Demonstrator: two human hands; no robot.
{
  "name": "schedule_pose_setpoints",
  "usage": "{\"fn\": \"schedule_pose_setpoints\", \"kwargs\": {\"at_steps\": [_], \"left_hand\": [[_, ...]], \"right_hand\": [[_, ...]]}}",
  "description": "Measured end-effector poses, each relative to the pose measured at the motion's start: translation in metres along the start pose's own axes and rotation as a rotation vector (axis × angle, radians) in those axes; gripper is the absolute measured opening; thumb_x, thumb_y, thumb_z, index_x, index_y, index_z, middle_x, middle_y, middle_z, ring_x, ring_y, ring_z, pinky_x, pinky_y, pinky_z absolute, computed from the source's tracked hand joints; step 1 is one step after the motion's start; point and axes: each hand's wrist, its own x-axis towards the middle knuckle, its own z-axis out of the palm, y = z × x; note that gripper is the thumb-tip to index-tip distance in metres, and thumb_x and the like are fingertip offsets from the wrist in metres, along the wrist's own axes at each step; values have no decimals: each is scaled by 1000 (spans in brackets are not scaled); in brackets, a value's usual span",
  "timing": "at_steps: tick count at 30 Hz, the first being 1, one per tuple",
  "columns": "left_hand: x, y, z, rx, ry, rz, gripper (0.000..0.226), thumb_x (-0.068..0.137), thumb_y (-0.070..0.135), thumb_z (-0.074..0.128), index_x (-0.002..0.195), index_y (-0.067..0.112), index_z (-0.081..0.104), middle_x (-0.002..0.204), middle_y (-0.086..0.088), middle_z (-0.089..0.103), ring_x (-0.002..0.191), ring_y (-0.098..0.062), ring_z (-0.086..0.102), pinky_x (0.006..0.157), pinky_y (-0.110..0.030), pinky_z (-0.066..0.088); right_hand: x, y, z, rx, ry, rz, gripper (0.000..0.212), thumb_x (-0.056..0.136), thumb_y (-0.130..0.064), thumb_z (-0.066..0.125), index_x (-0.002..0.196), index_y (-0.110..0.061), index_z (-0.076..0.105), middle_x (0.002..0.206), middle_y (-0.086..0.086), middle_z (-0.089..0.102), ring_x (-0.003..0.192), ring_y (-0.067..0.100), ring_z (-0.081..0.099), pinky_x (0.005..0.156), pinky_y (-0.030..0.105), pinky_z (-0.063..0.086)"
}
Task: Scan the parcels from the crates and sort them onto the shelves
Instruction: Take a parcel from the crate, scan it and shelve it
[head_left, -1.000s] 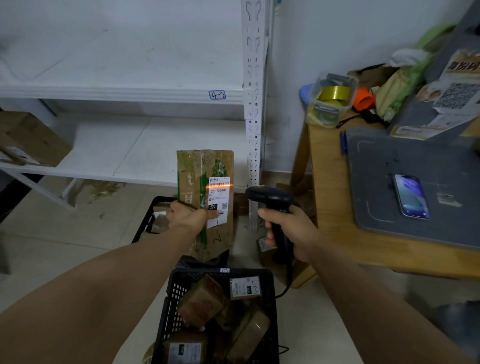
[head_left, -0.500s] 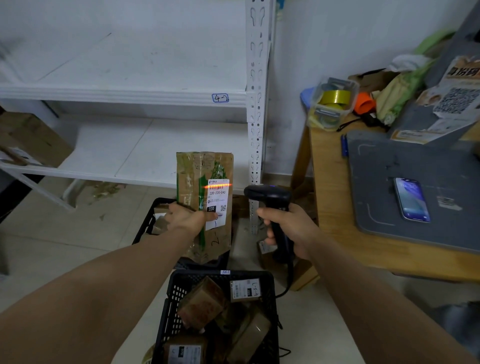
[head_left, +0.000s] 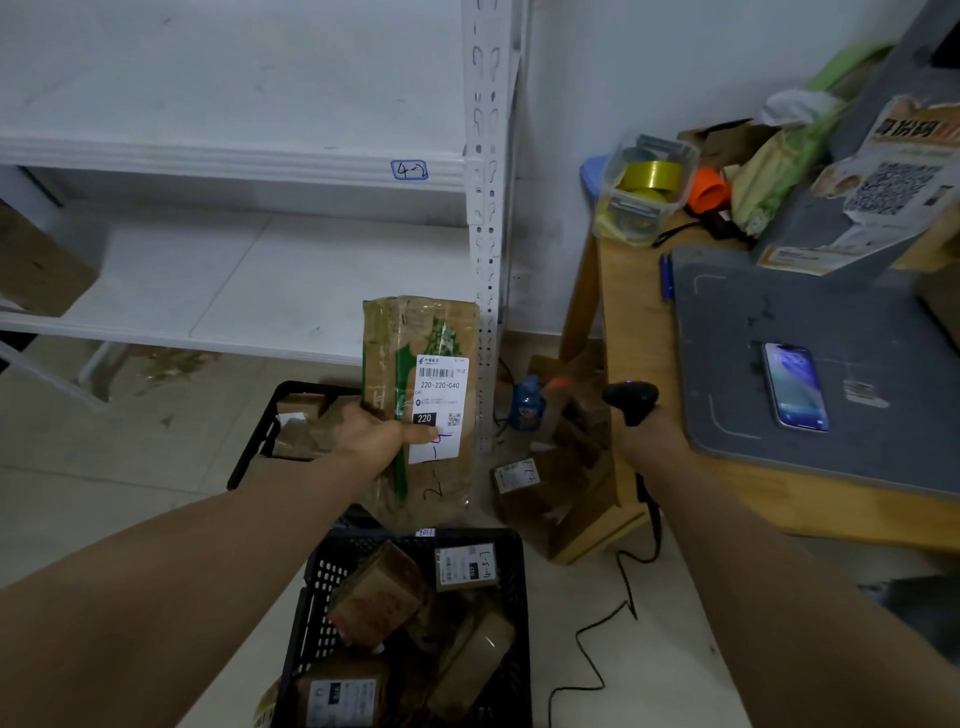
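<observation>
Both hands grip: left hand (head_left: 371, 435) parcel (head_left: 420, 410), right hand (head_left: 647, 434) scanner (head_left: 629, 401).

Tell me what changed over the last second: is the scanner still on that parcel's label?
The right hand swung the barcode scanner rightward, away from the parcel and toward the wooden table. Its red line has left the shipping label. The left hand still holds the parcel upright, thumb on the label; nothing was let go.
</observation>
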Motion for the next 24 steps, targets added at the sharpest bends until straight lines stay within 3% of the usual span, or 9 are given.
{"fn": "schedule_pose_setpoints", "kwargs": {"at_steps": [5,9,12,17,22,24], "left_hand": [[-13,6,13,-14,-83,8,138,17,53,100,137,16,44,125,-1,67,113,-26,63,100,-49,51],[-10,3,17,-26,-142,7,137,15,54,101,136,16,50,121,1,71,109,-22,67,99,-44,54],[-12,2,17,-37,-163,14,132,19,53,101,137,17,51,122,3,70,111,-20,65,92,-35,50],[-22,2,14,-62,-167,-5,92,62,22,96,139,12,48,129,-4,65,106,-19,56,89,-34,41],[-26,2,1,-72,-194,5,116,41,36,100,141,15,47,123,-1,69,104,-18,62,78,-32,45],[-30,5,-5,-83,-189,10,113,45,35,100,142,14,45,122,-2,69,105,-19,62,79,-34,46]], "right_hand": [[16,15,-9,-122,64,49,40,95,-5,53,135,-1,48,105,16,55,107,37,59,79,41,47],[22,16,-10,-171,84,55,43,97,-2,49,140,-2,43,124,23,58,115,40,57,83,44,47],[26,19,-9,-181,104,84,57,98,-2,50,151,-2,29,132,25,54,120,41,55,84,45,47],[20,19,-9,-172,129,99,55,96,-4,53,146,1,30,133,26,51,118,42,55,92,49,52],[0,14,-8,-204,226,39,54,95,-5,51,143,1,30,144,27,36,125,43,47,103,51,47],[-12,10,-7,-251,291,-34,56,94,-6,52,145,1,30,146,27,34,130,43,42,108,52,42]]}}
